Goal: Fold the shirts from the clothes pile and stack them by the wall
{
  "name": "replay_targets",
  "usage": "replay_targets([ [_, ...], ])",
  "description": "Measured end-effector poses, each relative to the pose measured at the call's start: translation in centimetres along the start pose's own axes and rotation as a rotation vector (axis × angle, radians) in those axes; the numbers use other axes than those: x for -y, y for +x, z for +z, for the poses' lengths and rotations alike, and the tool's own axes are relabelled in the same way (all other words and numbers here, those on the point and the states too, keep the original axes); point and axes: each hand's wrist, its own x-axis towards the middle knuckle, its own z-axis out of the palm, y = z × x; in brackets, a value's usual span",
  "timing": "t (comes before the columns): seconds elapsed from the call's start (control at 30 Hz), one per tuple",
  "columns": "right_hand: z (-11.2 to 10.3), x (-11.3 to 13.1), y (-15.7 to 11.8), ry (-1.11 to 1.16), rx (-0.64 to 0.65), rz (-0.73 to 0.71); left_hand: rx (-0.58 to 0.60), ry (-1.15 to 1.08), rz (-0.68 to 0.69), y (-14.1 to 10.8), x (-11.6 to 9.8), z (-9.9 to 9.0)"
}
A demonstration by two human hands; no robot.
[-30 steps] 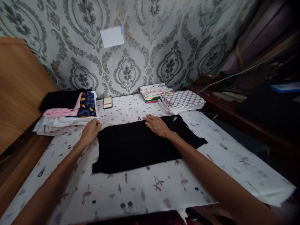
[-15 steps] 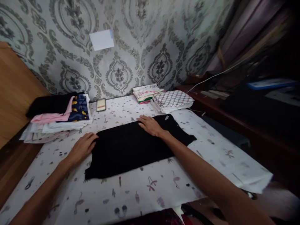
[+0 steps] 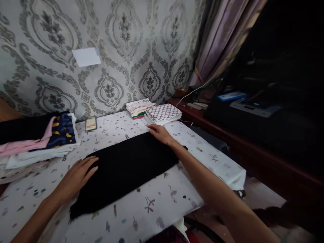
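Observation:
A black garment (image 3: 129,165) lies spread lengthwise on a white patterned sheet (image 3: 118,216). My left hand (image 3: 77,173) rests at its left end, fingers stretched out, the fingertips on the black cloth. At the far right edge of the garment is my right hand (image 3: 160,134), with its fingers extended and lying over the cloth. My right forearm covers most of the garment's right end; only a small dark corner shows past it.
Folded clothes (image 3: 37,141) are stacked at the left. Two smaller piles, one topped with a checked cloth (image 3: 164,113), stand by the patterned wall (image 3: 136,44). A small blurred card (image 3: 91,124) lies between. A dark red wooden desk (image 3: 202,126) flanks the right side.
The view has swung to the right. My right hand has moved rightward along the garment's far edge, over the end where a pale label showed. The left hand reaches further onto the cloth.

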Motion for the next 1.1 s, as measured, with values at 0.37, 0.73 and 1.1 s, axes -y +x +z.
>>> replay_targets([
  [0.37,-4.6,-6.4,-13.1,-0.270,-0.151,0.451,0.135,-0.427,0.232,12.4,-10.2,-1.5],
  [0.73,-4.4,-4.9,-13.3,-0.166,-0.168,0.541,0.169,0.165,0.629,25.9,-27.3,5.8],
  [1.1,-5.2,1.1,-13.1,0.195,-0.282,0.305,-0.004,0.133,0.429,23.2,-21.6,-0.4],
])
